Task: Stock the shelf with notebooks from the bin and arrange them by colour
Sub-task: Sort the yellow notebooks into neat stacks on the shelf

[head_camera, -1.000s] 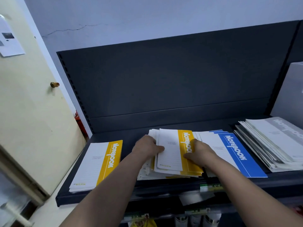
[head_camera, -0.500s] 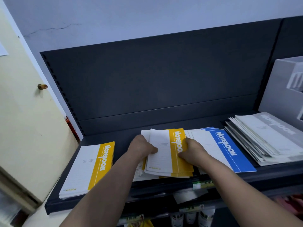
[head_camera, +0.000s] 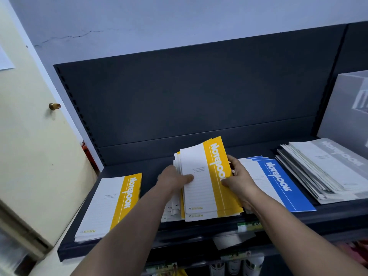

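Yellow notebooks (head_camera: 201,186) lie in a loose stack at the middle of the shelf (head_camera: 155,240), grasped from both sides. The left hand (head_camera: 173,179) holds the left edge, thumb on the cover, and the right hand (head_camera: 239,178) holds the right edge. Blue notebooks (head_camera: 278,182) lie just right, grey notebooks (head_camera: 322,168) beyond them, and another yellow pile (head_camera: 111,202) at the left end.

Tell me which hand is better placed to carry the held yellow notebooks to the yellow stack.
Left, probably. The left hand grips the held yellow notebooks on the edge facing the yellow stack; the right hand grips the far edge, beside the blue stack.
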Demonstrator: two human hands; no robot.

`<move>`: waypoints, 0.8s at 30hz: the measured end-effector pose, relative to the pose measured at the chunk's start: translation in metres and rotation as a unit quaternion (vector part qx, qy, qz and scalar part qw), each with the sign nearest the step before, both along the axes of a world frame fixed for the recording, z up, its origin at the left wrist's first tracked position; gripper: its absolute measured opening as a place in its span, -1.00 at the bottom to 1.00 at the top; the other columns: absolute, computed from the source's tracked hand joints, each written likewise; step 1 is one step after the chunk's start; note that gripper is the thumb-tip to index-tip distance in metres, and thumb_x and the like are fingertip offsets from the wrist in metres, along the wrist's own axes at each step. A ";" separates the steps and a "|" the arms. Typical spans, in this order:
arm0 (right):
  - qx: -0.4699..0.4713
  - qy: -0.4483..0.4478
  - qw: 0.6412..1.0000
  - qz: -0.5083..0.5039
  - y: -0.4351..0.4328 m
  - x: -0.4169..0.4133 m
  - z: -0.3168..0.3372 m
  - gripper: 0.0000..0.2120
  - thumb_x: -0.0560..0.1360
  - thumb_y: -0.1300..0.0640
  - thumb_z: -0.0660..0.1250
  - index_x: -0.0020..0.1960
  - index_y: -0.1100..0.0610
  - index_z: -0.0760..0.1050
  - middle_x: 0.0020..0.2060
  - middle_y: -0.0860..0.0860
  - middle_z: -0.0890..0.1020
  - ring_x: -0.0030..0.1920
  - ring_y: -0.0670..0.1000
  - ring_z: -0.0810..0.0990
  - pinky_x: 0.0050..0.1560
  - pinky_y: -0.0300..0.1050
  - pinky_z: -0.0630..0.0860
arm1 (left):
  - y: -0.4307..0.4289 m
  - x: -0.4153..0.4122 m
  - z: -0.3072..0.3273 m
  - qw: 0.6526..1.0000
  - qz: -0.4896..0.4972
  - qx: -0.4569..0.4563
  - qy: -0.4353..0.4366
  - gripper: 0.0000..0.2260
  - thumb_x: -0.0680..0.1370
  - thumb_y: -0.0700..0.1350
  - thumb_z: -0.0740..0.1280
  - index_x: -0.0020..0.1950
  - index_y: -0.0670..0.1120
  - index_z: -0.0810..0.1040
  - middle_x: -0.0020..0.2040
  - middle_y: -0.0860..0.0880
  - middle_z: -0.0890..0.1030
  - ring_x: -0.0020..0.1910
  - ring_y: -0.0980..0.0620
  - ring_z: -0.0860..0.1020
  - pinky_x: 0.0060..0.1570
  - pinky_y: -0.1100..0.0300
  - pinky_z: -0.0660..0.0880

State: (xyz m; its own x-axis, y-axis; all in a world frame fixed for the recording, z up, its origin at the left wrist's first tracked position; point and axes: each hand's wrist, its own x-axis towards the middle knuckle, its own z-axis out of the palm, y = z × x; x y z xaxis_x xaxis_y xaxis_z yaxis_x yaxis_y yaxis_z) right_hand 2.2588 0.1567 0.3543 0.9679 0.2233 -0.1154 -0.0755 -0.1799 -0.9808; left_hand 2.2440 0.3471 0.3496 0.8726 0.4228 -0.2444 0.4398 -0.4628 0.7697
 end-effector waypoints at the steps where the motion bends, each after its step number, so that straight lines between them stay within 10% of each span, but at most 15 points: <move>1: 0.010 -0.016 1.000 0.002 0.001 -0.001 0.000 -0.34 0.50 0.48 0.22 0.46 -0.03 0.21 0.06 -0.04 0.53 -0.06 -0.06 0.51 -0.27 -0.22 0.42 | -0.001 0.000 0.002 1.000 0.002 -0.014 -0.017 -0.67 0.47 -0.03 0.47 0.12 -0.13 0.47 0.07 -0.05 0.61 0.05 -0.06 0.60 -0.01 0.05 0.55; 8: -0.129 -0.197 0.972 0.016 0.010 0.002 0.021 -0.19 0.53 0.39 0.19 0.55 -0.08 -0.17 0.43 -0.02 0.26 0.36 0.02 0.35 0.14 -0.13 0.39 | -0.006 -0.011 0.030 0.974 0.023 -0.095 -0.205 -0.69 0.57 -0.25 0.32 0.29 -0.09 0.39 0.11 -0.03 0.55 0.07 0.01 0.54 0.01 0.07 0.53; 12: -0.188 -0.283 0.940 0.001 0.018 0.005 0.033 -0.20 0.59 0.23 0.17 0.51 -0.05 -0.37 0.41 0.01 0.23 0.27 0.04 0.41 0.04 -0.07 0.43 | -0.006 -0.019 0.035 0.938 0.012 -0.064 -0.341 -0.61 0.58 -0.29 0.27 0.37 -0.03 0.34 0.20 0.01 0.55 0.18 0.01 0.52 0.15 0.00 0.52; 17: -0.125 -0.252 0.960 -0.017 0.025 0.001 0.008 -0.29 0.59 0.27 0.16 0.54 -0.07 -0.19 0.48 -0.03 0.19 0.43 0.00 0.26 0.29 -0.08 0.31 | -0.005 -0.030 0.019 0.937 -0.045 -0.002 -0.346 -0.54 0.61 -0.26 0.22 0.47 0.00 0.20 0.23 0.10 0.47 0.23 0.09 0.46 0.19 0.05 0.50; 24: -0.068 -0.245 0.967 -0.026 0.034 0.000 0.004 -0.43 0.59 0.30 0.15 0.49 -0.03 0.02 0.28 -0.12 0.33 0.16 -0.17 0.34 0.08 -0.23 0.31 | -0.006 -0.030 0.010 0.941 -0.036 -0.020 -0.335 -0.47 0.63 -0.27 0.17 0.51 0.09 0.08 0.33 0.07 0.40 0.30 0.06 0.40 0.26 -0.05 0.48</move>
State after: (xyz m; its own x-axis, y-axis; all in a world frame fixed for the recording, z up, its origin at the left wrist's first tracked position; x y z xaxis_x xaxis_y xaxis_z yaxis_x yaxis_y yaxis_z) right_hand 2.2587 0.1909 0.3581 0.9231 0.1888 0.3351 0.3803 -0.3179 -0.8685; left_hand 2.2144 0.3413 0.3597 0.8626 0.3594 0.3561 -0.1815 -0.4371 0.8809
